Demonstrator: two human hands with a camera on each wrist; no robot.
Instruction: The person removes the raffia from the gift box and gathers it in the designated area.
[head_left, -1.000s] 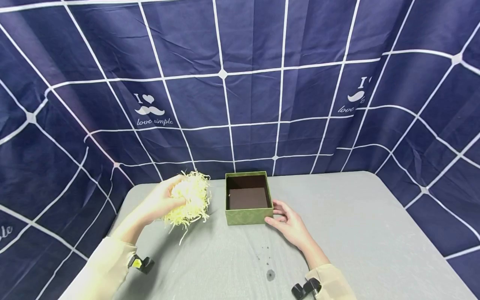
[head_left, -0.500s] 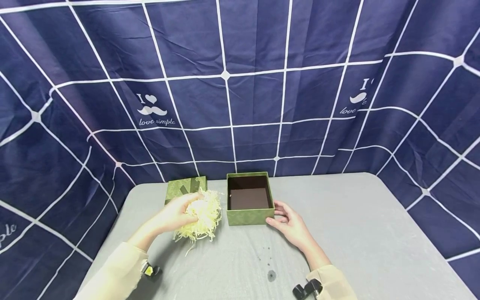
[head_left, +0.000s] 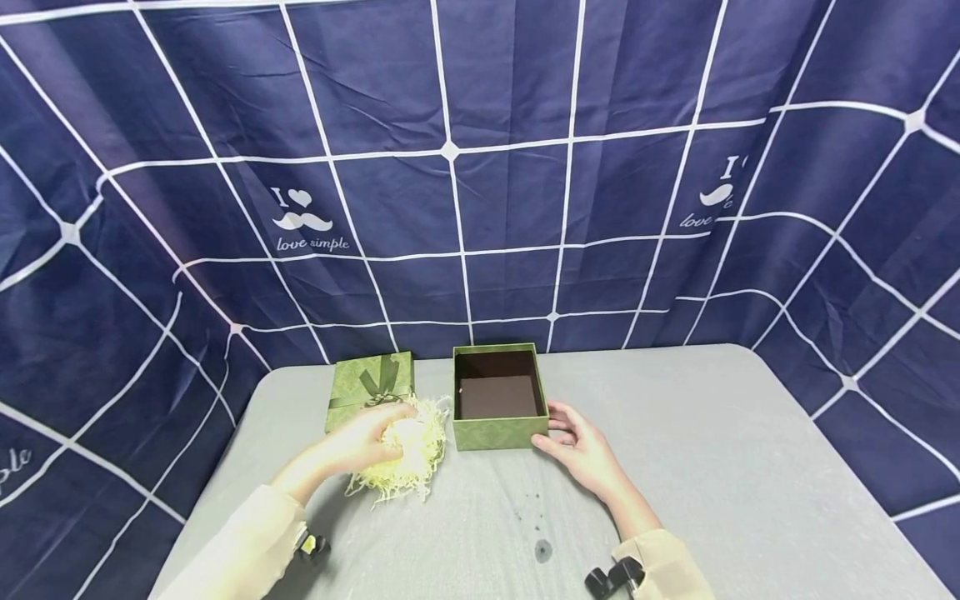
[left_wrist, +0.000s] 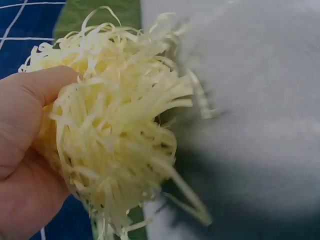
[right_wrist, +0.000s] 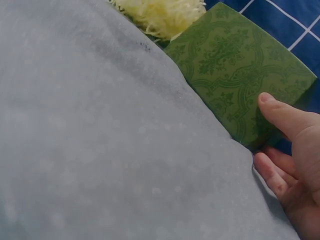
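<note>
My left hand (head_left: pixel 363 442) grips a loose bundle of pale yellow shredded paper (head_left: pixel 416 454), just left of the box in the head view. In the left wrist view the thumb presses into the shredded paper (left_wrist: pixel 115 120), whose strands stick out all round; the other fingers are mostly hidden. An uncovered green box (head_left: pixel 501 433) with a dark brown inside stands at the table's back middle. At its front right corner my right hand (head_left: pixel 581 450) holds it. The right wrist view has the thumb against the patterned face of the box (right_wrist: pixel 235 70), the fingers round its side.
A green lid (head_left: pixel 352 387) with a dark green ribbon bow lies behind the left hand, partly covered by it. Grey cloth covers the table (head_left: pixel 675 450). A dark blue checked curtain (head_left: pixel 510 208) stands behind and on both sides.
My left hand has carried the shredded paper right and downward, toward the box, uncovering the green lid behind it. The right hand and the box have stayed in place.
</note>
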